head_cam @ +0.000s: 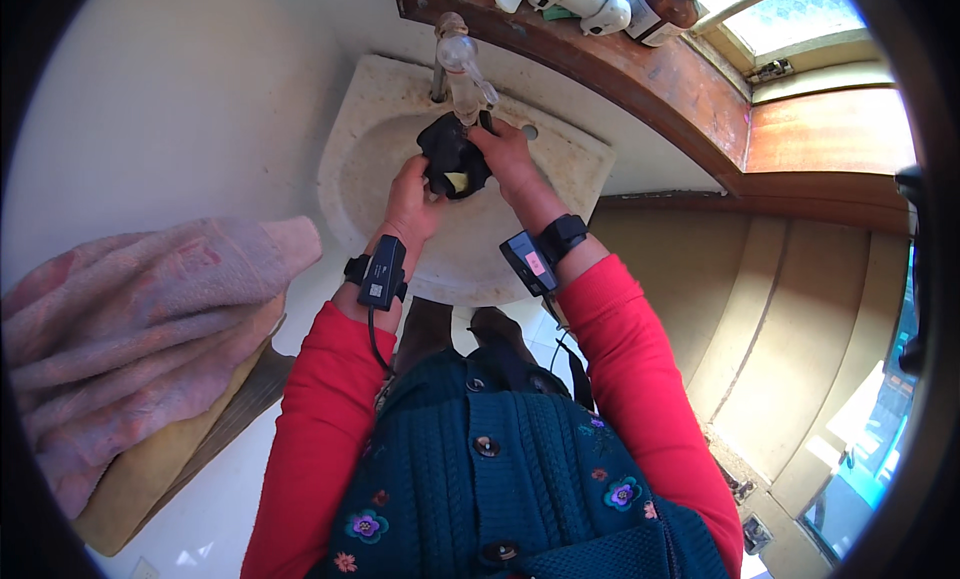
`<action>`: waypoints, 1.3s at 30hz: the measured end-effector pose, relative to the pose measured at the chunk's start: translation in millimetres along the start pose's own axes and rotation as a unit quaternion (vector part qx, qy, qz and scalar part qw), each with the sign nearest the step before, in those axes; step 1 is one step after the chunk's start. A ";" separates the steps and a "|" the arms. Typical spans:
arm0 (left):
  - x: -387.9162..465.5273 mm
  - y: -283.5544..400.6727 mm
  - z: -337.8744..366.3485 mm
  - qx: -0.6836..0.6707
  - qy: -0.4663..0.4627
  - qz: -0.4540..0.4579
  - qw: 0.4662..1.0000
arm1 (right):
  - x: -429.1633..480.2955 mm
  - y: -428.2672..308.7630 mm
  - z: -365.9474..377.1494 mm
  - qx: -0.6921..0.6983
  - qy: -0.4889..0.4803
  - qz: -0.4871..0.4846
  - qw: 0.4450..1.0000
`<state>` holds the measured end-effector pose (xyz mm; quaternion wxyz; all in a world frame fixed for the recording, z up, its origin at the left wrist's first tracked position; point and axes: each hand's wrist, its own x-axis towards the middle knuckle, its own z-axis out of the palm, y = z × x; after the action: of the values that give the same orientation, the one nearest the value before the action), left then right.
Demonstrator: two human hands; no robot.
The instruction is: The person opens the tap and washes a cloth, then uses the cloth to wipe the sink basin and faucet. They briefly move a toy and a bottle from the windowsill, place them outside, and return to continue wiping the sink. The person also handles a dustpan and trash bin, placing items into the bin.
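A black item [453,155], perhaps a cloth or pouch, is held over the basin of a white ceramic sink [367,234]. A pale yellow patch shows at its lower edge; its exact kind is unclear. My left hand [412,202] grips its left and lower side, the fingertips partly hidden. On its upper right, my right hand [508,157] holds it, and a short black strip stands up past the fingers. Directly above hangs the tap [465,76], with a clear lever, its outlet close to or touching the item. I cannot tell whether water runs.
A brown wooden sill [600,76] above the sink bears a brown bottle [664,10] and white plastic containers [581,1]. At left, a pink towel [165,309] hangs over a wooden board. A panelled door [780,301] stands at right. Cabled devices are strapped to both wrists.
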<state>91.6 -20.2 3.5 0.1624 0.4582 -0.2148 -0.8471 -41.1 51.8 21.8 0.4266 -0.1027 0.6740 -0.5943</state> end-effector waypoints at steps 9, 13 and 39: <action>2.5 23.5 10.5 -0.132 -0.206 -0.042 0.969 | -41.2 -5.5 17.8 -0.251 -0.063 -0.350 0.900; 9.7 14.7 -12.5 -0.057 -0.145 0.069 0.985 | -36.2 -3.3 13.1 -0.152 -0.112 -0.298 0.936; -7.6 34.3 -96.5 -0.148 -0.003 0.031 0.988 | 38.6 158.7 13.5 -0.609 -0.113 -0.205 0.758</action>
<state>179.9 -66.6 -20.6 0.2537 0.4194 -0.1012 -0.8657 3.0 60.6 -135.8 0.2151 -0.5434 0.8031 -0.1161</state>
